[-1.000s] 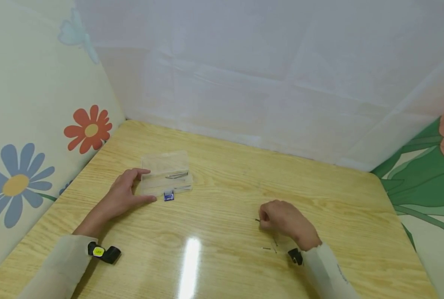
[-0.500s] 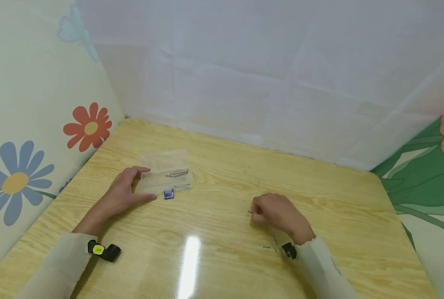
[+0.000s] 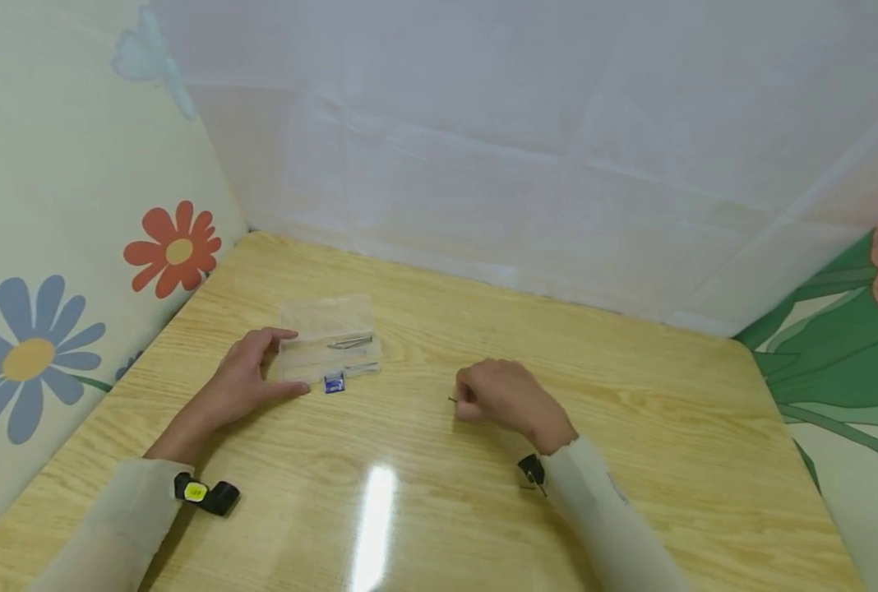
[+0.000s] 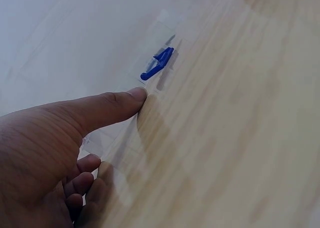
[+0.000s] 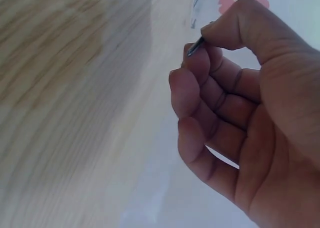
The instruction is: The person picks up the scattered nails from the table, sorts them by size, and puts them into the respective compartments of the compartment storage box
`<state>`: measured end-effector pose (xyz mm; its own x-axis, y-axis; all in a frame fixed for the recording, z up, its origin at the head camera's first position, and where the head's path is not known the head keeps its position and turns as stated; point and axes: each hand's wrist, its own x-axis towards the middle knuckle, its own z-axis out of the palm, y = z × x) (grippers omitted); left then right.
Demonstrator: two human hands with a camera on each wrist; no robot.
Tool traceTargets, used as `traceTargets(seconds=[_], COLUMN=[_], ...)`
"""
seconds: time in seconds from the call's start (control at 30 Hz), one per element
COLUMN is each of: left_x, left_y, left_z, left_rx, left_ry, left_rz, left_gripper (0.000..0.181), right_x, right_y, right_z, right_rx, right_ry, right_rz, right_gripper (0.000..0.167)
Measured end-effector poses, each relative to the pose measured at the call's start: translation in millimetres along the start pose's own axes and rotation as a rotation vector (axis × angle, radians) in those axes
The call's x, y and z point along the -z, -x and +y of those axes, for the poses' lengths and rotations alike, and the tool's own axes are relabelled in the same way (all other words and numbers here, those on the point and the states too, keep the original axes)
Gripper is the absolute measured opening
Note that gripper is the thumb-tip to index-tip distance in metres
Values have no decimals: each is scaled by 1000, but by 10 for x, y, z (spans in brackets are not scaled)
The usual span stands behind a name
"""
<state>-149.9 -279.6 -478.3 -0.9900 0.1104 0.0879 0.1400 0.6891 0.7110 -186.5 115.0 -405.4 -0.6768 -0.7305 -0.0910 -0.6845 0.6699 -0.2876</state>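
In the head view, an opened clear plastic box [image 3: 325, 316] with a blue latch [image 3: 334, 383] lies on the left of the table. My left hand [image 3: 242, 382] holds its left end, thumb along the front edge and index finger at the back. The left wrist view shows the thumb close to the blue latch. Inside the box are thin silver metal pieces [image 3: 352, 342]. My right hand [image 3: 504, 399] pinches a short thin metal rod [image 5: 196, 46] between thumb and index finger, its other fingers curled. The rod's exact kind is too small to tell.
Small thin metal pieces [image 3: 528, 487] lie on the wooden table [image 3: 439, 312] beside the right wrist camera [image 3: 531, 469], partly hidden by it. A white sheet [image 3: 446, 148] hangs behind the table. Flower-printed cloth [image 3: 32, 181] stands along the left.
My right hand has moved left and away from me across the table, carrying the thin metal rod towards the box. My left hand has stayed at the box.
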Motion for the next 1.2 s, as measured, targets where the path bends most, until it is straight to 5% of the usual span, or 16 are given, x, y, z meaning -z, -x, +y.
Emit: traceTargets(seconds=[0.7, 1.2], left_x=[9, 24], left_y=[14, 10], left_z=[-2, -9], left_rx=[-16, -23], left_ry=[16, 20], left_rz=[4, 7], left_gripper=[85, 84], right_x=[43, 0], right_y=[-846, -1236], right_z=[-405, -478], right_rx=[61, 60], right_ry=[16, -29], right_rz=[-72, -93], right_gripper=[21, 17])
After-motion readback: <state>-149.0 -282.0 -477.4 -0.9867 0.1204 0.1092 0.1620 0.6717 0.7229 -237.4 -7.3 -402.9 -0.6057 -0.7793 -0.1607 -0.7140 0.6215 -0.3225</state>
